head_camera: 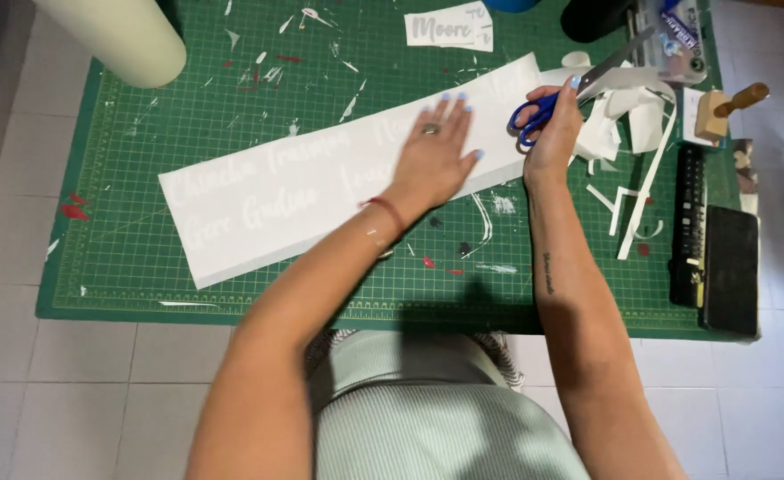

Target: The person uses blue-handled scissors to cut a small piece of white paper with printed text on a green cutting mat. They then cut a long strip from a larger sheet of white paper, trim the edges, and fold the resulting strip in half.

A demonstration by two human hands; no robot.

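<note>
On the green cutting mat, a long white sheet with pale script lettering lies slanted, its right end at the blades; cutting it cleanly, I judge, calls for firm downward pressure close to the cut line and long, even strokes. The left hand lies flat, fingers spread, gripping nothing. The right hand has its fingers closed through the blue-handled scissors.
</note>
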